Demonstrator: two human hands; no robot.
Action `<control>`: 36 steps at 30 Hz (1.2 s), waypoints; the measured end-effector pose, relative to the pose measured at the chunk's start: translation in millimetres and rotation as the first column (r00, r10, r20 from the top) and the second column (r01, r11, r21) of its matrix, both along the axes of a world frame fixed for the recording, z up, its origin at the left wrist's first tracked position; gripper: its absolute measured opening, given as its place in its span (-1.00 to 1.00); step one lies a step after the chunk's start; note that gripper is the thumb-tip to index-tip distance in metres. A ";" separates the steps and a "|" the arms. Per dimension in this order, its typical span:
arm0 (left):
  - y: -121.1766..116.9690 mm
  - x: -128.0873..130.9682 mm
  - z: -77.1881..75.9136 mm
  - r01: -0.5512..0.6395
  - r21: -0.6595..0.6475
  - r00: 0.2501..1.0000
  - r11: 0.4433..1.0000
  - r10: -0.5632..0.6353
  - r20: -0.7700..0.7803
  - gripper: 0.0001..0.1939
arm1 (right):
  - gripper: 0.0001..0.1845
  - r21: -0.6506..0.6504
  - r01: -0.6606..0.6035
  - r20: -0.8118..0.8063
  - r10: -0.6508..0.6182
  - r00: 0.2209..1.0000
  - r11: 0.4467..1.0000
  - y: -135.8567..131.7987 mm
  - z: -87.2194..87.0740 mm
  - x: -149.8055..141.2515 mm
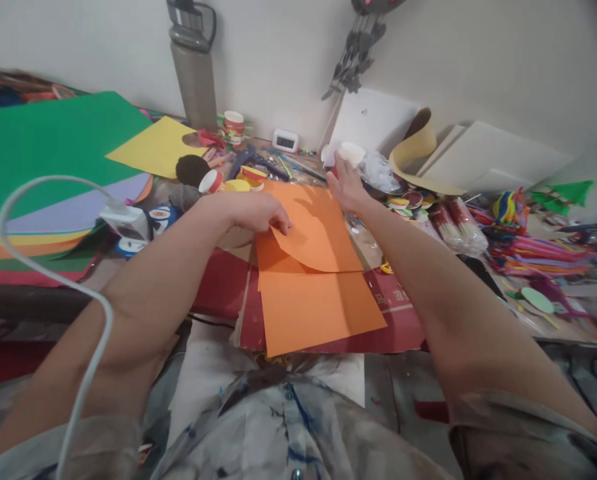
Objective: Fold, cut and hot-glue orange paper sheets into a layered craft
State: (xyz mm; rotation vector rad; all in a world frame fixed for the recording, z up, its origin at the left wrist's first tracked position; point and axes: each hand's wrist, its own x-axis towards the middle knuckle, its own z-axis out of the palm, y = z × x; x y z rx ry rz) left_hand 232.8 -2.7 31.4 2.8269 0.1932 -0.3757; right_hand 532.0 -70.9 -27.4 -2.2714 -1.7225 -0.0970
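Two overlapping sheets of orange paper lie in front of me on a dark red board. My left hand pinches the left edge of the upper orange sheet, which curls up there. At the sheet's far right corner is my right hand, its fingers stretched out and apart. A white paper cup stands right behind those fingers; whether they touch it I cannot tell.
Coloured paper sheets and a charger with a white cable are at left. A grey bottle stands by the wall, near a small digital clock. Bundled craft sticks and pipe cleaners lie at right.
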 end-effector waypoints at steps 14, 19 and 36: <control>7.5 -0.2 -7.1 0.031 -0.032 0.999 0.999 -0.030 0.009 -0.35 | -0.11 -0.054 0.225 0.033 -0.224 0.974 0.973 -1.5 13.4 -12.8; 5.6 1.4 -4.6 -0.001 -0.048 1.000 0.999 -0.001 -0.026 -0.35 | -0.08 -0.077 -0.099 0.013 0.101 0.995 0.992 -9.9 7.0 -56.6; 7.8 3.4 -3.8 0.037 0.015 0.999 0.999 -0.037 -0.030 -0.34 | -0.07 -0.249 -0.141 -0.023 0.140 0.990 0.958 -61.4 -19.3 -68.6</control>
